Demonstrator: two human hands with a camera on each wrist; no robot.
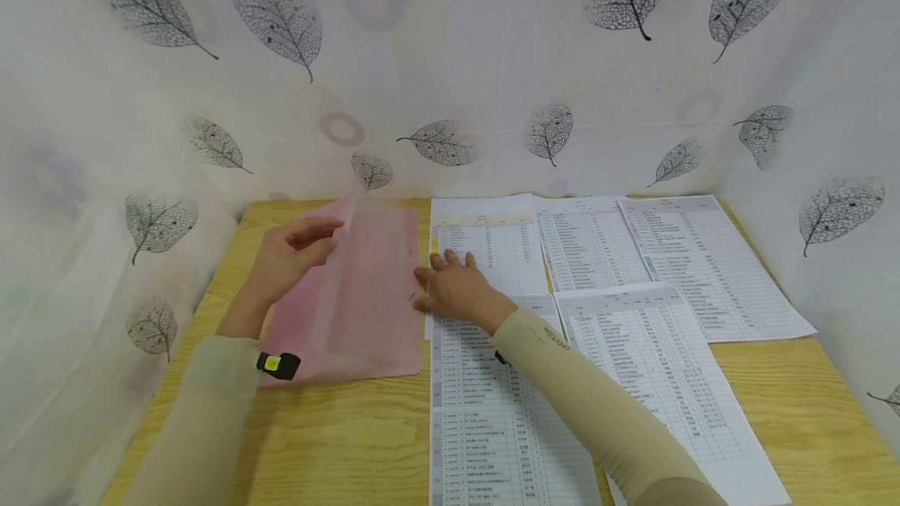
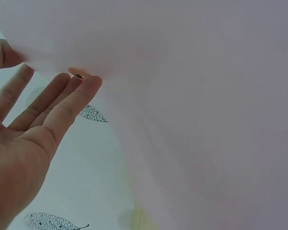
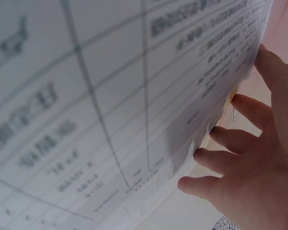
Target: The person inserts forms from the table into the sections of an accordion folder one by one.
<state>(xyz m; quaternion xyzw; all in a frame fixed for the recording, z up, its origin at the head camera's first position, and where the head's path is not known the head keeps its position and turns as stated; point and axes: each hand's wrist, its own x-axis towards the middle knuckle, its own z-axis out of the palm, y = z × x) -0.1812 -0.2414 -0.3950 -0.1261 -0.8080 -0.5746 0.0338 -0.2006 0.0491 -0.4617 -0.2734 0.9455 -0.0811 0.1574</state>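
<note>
A pink translucent folder (image 1: pixel 380 287) lies on the table at the left, its lifted cover (image 2: pixel 192 96) rising at the left side. My left hand (image 1: pixel 295 252) holds that cover by its edge, fingertips right at the plastic in the left wrist view; a small round snap (image 2: pixel 78 73) shows there. My right hand (image 1: pixel 460 287) rests with spread fingers across the left edge of the top-left printed sheet (image 1: pixel 492 256), thumb side toward the folder. Directly below it is a longer printed sheet (image 1: pixel 506 412), partly under the right forearm.
More printed sheets (image 1: pixel 591 240) lie to the right, including one at the far right (image 1: pixel 710 272) and one overlapping at the front (image 1: pixel 654 365). Wooden tabletop (image 1: pixel 337 436) shows at the front left. A leaf-patterned curtain (image 1: pixel 450 61) surrounds the table's back and sides.
</note>
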